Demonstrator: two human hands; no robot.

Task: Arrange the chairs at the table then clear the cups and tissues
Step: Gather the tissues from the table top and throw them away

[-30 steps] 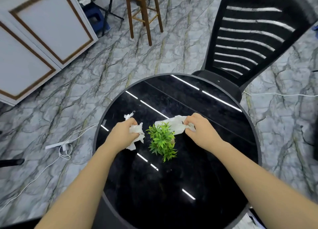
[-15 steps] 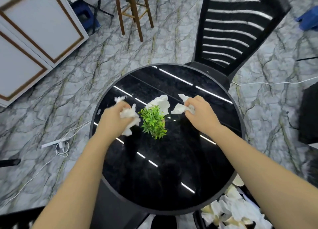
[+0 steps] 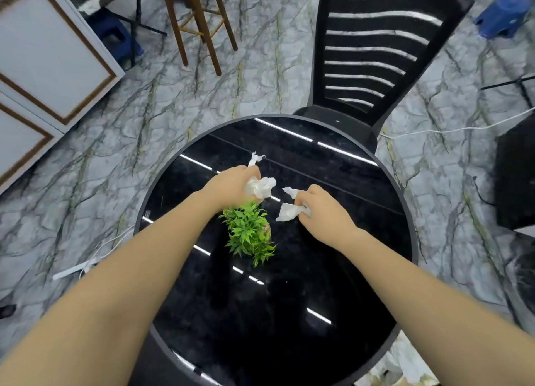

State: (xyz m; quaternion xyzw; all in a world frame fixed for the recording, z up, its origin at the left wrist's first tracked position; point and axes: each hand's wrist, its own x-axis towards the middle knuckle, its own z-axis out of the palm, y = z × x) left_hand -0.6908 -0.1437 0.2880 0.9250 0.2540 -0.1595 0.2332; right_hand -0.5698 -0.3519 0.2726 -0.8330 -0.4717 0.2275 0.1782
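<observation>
A round black glossy table fills the middle of the head view. My left hand grips a crumpled white tissue wad just behind a small green plant. My right hand pinches another white tissue to the right of the plant, above the tabletop. A black slatted chair stands pushed against the table's far side. No cups are visible.
A wooden stool stands on the marble floor at the back left, beside a white cabinet. A blue stool sits far right. White cables lie on the floor left of the table. Crumpled paper waste lies at bottom right.
My left hand has moved right, behind the plant, gathering the tissue that lay there. My right hand still holds its tissue. The view has shifted.
</observation>
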